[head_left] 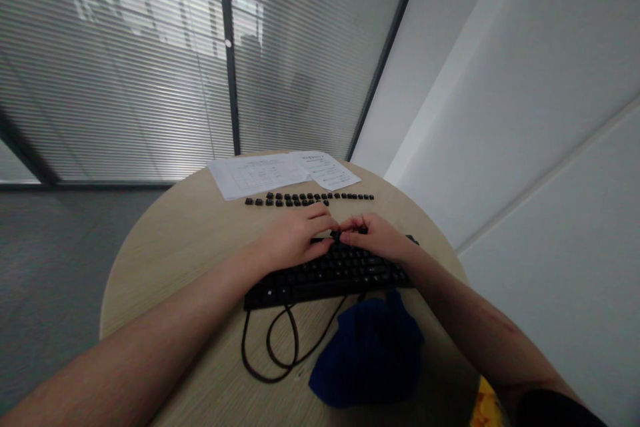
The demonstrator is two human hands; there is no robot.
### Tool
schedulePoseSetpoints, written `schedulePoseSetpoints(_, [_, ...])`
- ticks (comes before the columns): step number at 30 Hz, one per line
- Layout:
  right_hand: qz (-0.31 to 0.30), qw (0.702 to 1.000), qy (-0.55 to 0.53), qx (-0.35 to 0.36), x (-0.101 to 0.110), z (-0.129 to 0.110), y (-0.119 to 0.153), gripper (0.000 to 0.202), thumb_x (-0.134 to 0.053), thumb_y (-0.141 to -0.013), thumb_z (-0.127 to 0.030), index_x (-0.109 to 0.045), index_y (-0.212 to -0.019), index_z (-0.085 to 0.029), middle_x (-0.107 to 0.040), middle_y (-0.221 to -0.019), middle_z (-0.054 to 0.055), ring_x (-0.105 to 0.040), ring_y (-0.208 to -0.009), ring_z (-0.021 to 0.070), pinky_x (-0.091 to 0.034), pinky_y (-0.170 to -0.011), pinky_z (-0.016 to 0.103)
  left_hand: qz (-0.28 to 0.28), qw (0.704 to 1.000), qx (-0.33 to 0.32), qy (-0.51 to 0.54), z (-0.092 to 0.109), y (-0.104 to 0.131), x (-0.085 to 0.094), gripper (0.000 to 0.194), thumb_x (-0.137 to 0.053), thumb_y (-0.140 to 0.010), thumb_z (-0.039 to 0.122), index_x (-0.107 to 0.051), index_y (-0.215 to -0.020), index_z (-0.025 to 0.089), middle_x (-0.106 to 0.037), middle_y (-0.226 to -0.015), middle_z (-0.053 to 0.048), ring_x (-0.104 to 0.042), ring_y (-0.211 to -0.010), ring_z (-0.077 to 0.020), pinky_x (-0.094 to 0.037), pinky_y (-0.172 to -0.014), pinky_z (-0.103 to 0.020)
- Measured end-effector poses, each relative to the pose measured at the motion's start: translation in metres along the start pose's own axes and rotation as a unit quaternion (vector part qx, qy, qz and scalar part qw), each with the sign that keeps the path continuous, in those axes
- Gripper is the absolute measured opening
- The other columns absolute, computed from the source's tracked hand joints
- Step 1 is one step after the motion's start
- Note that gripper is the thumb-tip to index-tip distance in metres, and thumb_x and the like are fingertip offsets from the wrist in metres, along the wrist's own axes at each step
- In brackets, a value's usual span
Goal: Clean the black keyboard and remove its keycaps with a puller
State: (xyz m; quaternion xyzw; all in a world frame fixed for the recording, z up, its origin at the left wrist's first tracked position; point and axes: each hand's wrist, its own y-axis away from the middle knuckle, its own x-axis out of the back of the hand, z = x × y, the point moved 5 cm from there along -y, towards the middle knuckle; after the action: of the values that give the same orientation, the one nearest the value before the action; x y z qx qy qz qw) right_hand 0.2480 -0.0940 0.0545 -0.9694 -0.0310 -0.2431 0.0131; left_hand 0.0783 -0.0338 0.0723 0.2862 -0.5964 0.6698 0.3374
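A black keyboard (340, 273) lies on the round table in front of me, with both hands over its far edge. My left hand (300, 233) is closed, thumb and fingertips pinching a small black keycap (335, 235). Close against it, my right hand (377, 238) is also closed, its fingertips meeting the same spot. Among the right fingers is a small black tool with thin wires (363, 230), partly hidden. Beyond the hands, loose black keycaps (303, 197) lie in two rows. The hands cover part of the upper keys.
Printed paper sheets (260, 173) lie at the far side of the round table (165, 253). A dark blue cloth (373, 353) is bunched near me. The keyboard's looped cable (270, 380) lies left of it. A white wall (525, 113) stands to the right.
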Motion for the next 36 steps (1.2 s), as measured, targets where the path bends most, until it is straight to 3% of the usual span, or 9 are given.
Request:
schedulePoseSetpoints(5, [-0.035, 0.998, 0.05, 0.014, 0.011, 0.007, -0.02, 0.037, -0.078, -0.078, -0.047, -0.075, -0.099, -0.017, -0.072, -0.082, 0.003, -0.061, -0.073, 0.0159, -0.047, -0.07, 0.03, -0.032, 0.999, 0.033, -0.006, -0.011, 0.001, -0.001, 0.027, -0.059, -0.094, 0.028, -0.064, -0.12, 0.022, -0.066, -0.107, -0.006, -0.065, -0.095, -0.0208, -0.05, -0.079, -0.031])
schedulePoseSetpoints(8, [0.028, 0.989, 0.145, 0.007, 0.038, 0.032, -0.047, 0.035, -0.076, -0.079, -0.046, -0.076, -0.098, -0.016, -0.071, -0.082, 0.004, -0.059, -0.072, 0.0156, -0.045, -0.068, 0.029, -0.116, 0.988, 0.101, -0.029, -0.033, 0.004, -0.006, 0.044, -0.068, -0.087, 0.031, -0.061, -0.13, 0.022, -0.071, -0.108, -0.007, -0.067, -0.096, -0.0239, -0.05, -0.08, -0.033])
schedulePoseSetpoints(10, [0.076, 0.969, 0.234, -0.033, 0.057, 0.056, -0.069, 0.031, -0.076, -0.079, -0.042, -0.078, -0.095, -0.016, -0.071, -0.08, 0.004, -0.059, -0.072, 0.016, -0.043, -0.066, 0.028, -0.183, 0.973, 0.134, -0.046, -0.05, 0.01, -0.013, 0.035, -0.068, -0.086, 0.034, -0.068, -0.12, 0.022, -0.074, -0.104, -0.008, -0.068, -0.093, -0.0254, -0.049, -0.08, -0.034])
schedulePoseSetpoints(12, [0.106, 0.952, 0.277, -0.072, 0.07, 0.079, -0.09, 0.029, -0.073, -0.081, -0.039, -0.079, -0.096, -0.015, -0.071, -0.078, 0.004, -0.059, -0.071, 0.0163, -0.043, -0.066, 0.028, -0.211, 0.962, 0.163, -0.059, -0.065, 0.015, -0.017, 0.027, -0.062, -0.09, 0.04, -0.074, -0.107, 0.023, -0.075, -0.1, -0.008, -0.068, -0.092, -0.0262, -0.049, -0.079, -0.035])
schedulePoseSetpoints(15, [0.12, 0.944, 0.293, -0.089, 0.076, 0.103, -0.115, 0.027, -0.072, -0.082, -0.036, -0.08, -0.097, -0.014, -0.071, -0.076, 0.004, -0.059, -0.069, 0.0168, -0.043, -0.064, 0.028, -0.231, 0.95, 0.197, -0.075, -0.081, 0.023, -0.024, 0.03, -0.055, -0.092, 0.044, -0.077, -0.095, 0.023, -0.075, -0.09, -0.009, -0.068, -0.083, -0.025, -0.048, -0.073, -0.034])
schedulePoseSetpoints(19, [0.125, 0.94, 0.3, -0.098, 0.075, 0.121, -0.132, 0.027, -0.071, -0.083, -0.033, -0.081, -0.101, -0.015, -0.072, -0.074, 0.003, -0.06, -0.066, 0.016, -0.045, -0.065, 0.027, -0.246, 0.948, 0.19, -0.066, -0.086, 0.027, -0.032, 0.03, -0.056, -0.09, 0.044, -0.077, -0.087, 0.023, -0.074, -0.083, -0.008, -0.066, -0.076, -0.023, -0.046, -0.068, -0.032])
schedulePoseSetpoints(27, [0.106, 0.944, 0.302, -0.082, 0.073, 0.127, -0.145, 0.031, -0.073, -0.083, -0.034, -0.08, -0.107, -0.015, -0.077, -0.085, 0.007, -0.065, -0.075, 0.0189, -0.049, -0.073, 0.029, -0.208, 0.958, 0.194, -0.035, -0.09, 0.025, -0.029, 0.033, -0.059, -0.088, 0.047, -0.075, -0.075, 0.021, -0.069, -0.072, -0.008, -0.059, -0.065, -0.0206, -0.041, -0.062, -0.032])
schedulePoseSetpoints(36, [0.146, 0.939, 0.304, -0.068, 0.066, 0.099, -0.135, 0.025, -0.076, -0.077, -0.032, -0.081, -0.096, -0.016, -0.075, -0.079, 0.006, -0.064, -0.078, 0.0205, -0.048, -0.077, 0.03, -0.194, 0.961, 0.196, -0.031, -0.089, 0.026, -0.025, 0.036, -0.058, -0.089, 0.049, -0.074, -0.072, 0.021, -0.067, -0.067, -0.008, -0.058, -0.062, -0.0221, -0.041, -0.063, -0.034])
